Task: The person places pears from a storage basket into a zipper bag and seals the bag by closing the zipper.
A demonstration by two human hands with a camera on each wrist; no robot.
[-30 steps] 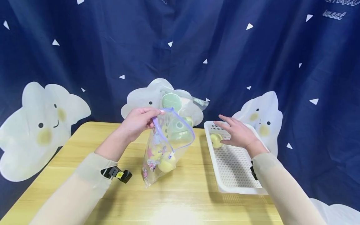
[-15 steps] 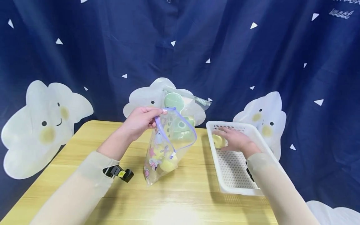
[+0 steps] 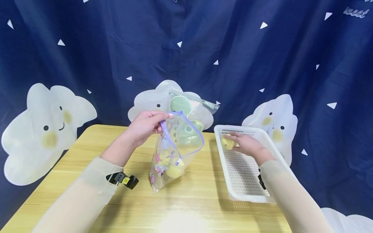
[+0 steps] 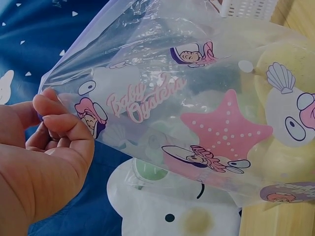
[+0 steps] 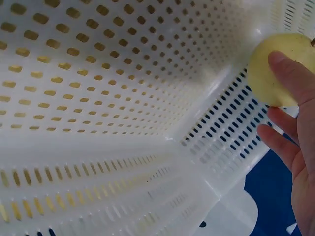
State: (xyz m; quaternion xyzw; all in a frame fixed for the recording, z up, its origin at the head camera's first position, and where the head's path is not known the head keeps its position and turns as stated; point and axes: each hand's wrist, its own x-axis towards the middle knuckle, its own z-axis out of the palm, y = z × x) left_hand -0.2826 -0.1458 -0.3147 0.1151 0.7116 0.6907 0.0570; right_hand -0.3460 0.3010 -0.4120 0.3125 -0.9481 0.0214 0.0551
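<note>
At the far left corner of the white perforated basket (image 3: 247, 181), the right hand (image 3: 247, 144) has its thumb and fingers (image 5: 288, 73) curled round a pale yellow round fruit (image 3: 227, 143), grasping it just above the basket floor (wrist view shows the thumb lying across the fruit's face, w/ the basket wall right behind). Fruit sits close to the corner; can't tell if it touches the mesh.

Left hand (image 3: 145, 124) pinches the top rim of a clear zip bag (image 3: 172, 152) betw. thumb and curled fingers (image 4: 64, 125), holding it up so the purple-edged mouth gapes toward the basket. Bag is printed w/ cartoon figures, a pink starfish and pink lettering; its bottom rests on the wooden table (image 3: 87, 145). Inside, low down, lies another yellow fruit (image 3: 174, 171).

Behind the bag, a 2nd clear bag w/ green items (image 3: 186, 110) leans against the dark blue curtain (image 3: 262, 64), which carries white cloud faces. Basket stands near the bag, at the table's right edge.
</note>
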